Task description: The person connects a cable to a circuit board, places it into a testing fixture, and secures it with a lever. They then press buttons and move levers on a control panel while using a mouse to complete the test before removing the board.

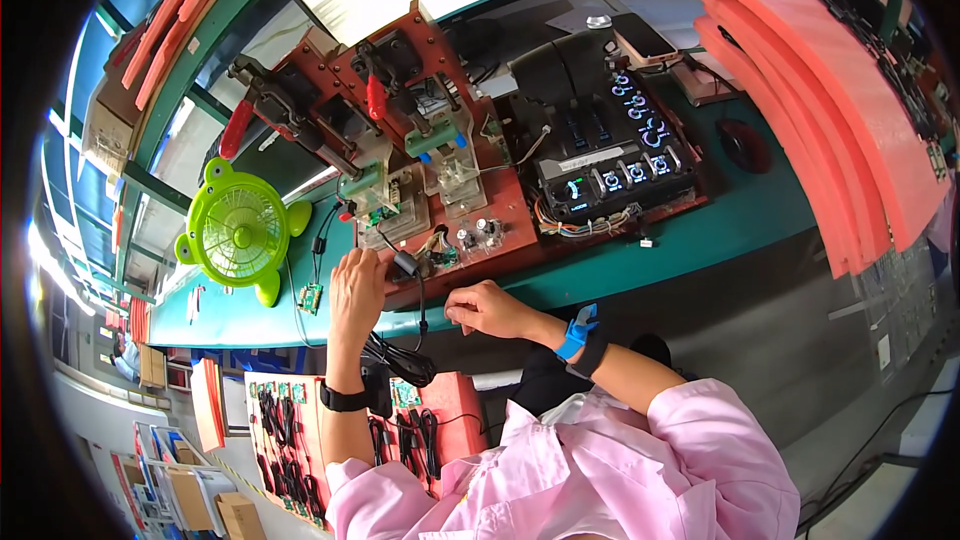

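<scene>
cable (418, 285), thin, black and limp, hangs from the red test fixture (440, 180) over the bench (640, 260) edge, light and best pinched near its plug, where left hand (356, 290) rests fingers closed and right hand (487, 308) pinches it

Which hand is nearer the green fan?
Left. The left hand is just right of the green fan, at the jig's edge; the right hand is farther right, past the black cable.
</scene>
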Tool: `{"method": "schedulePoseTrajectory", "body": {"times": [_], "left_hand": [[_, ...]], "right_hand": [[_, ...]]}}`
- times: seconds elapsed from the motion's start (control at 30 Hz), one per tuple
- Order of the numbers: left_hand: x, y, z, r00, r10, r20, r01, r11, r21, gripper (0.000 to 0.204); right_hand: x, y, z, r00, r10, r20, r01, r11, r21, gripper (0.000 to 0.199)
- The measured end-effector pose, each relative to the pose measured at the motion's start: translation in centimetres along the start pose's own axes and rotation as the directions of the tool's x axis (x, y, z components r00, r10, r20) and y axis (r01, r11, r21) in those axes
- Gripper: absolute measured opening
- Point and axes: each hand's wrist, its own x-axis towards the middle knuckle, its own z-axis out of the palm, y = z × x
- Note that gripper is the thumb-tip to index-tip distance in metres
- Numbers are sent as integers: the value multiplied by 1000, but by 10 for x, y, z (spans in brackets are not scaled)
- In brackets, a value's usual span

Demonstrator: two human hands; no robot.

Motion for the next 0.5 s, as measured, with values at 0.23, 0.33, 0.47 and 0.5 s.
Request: {"method": "schedulePoseTrajectory", "body": {"times": [0.23,0.33,0.47,0.5], "left_hand": [[1,-13,-3,994,96,46,-88,983,-162,4],[2,-13,-10,987,142,80,-124,972,-197,4],[4,-6,-10,993,99,61,-97,995,-36,5],[4,-4,-6,993,101,63,-99,994,-37,5]], "right_hand": [[-2,-2,-1,996,63,62,-62,998,-8,17],[-2,-2,0,995,74,70,-75,997,3,18],[-1,-2,-2,995,72,65,-72,997,4,18],[-1,-2,-3,995,72,63,-72,997,0,18]]}}
